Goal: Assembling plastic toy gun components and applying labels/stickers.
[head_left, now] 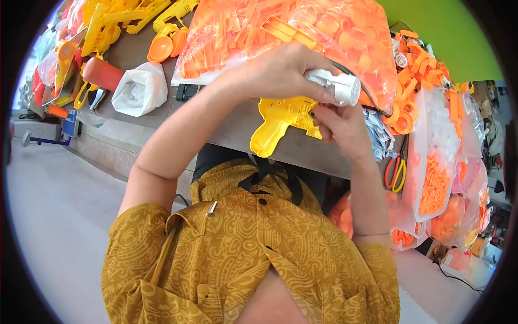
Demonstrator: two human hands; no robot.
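Over the table's front edge, my left hand [288, 70] reaches across and closes around a white cylindrical plastic part [343, 88], its round end facing right. Just below, a yellow toy gun shell [271, 127] has its grip pointing down toward me. My right hand [343, 127] is close beneath the white part, fingers curled together at the right portion of the shell. What those fingertips pinch is too small and partly hidden to make out. A dark wire [372, 97] runs beside the white part.
A big clear bag of orange parts [345, 32] lies behind my hands. Yellow shells [116, 16] and a white pouch [140, 89] sit at left. On the right are scissors [398, 174], silvery-blue pieces [376, 135], loose orange parts [415, 62] and a clear tub [426, 200].
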